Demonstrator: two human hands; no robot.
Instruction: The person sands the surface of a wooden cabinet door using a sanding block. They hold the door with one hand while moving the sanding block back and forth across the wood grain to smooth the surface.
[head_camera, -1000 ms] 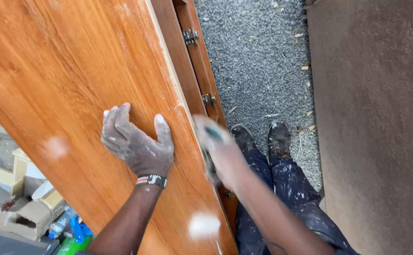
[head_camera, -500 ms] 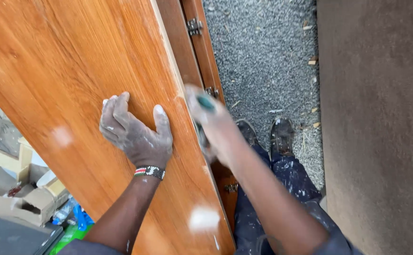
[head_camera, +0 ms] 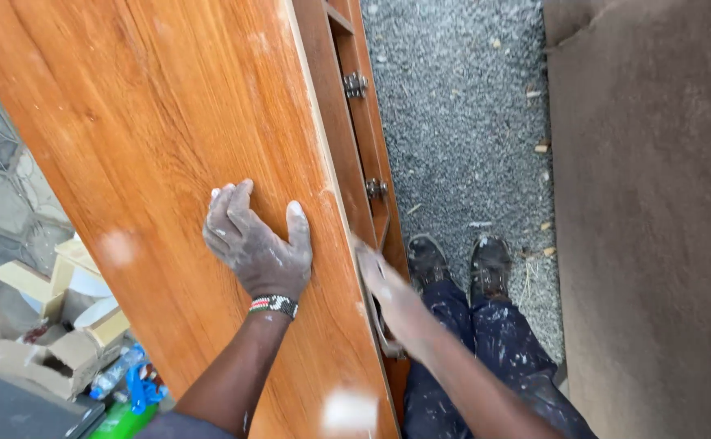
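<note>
Head view: glossy orange-brown wooden door (head_camera: 152, 146), long axis running away from camera. Left hand (head_camera: 259, 244) spread flat, open, on its face. Right hand (head_camera: 384, 289) at the door's pale edge, nearer; blurred, grip cannot be told.

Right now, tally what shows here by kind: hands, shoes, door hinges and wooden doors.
Hands: 2, left hand flat on the door, right hand at its edge
Shoes: 2
Hinges: 2
Wooden door: 1
Total: 7
</note>
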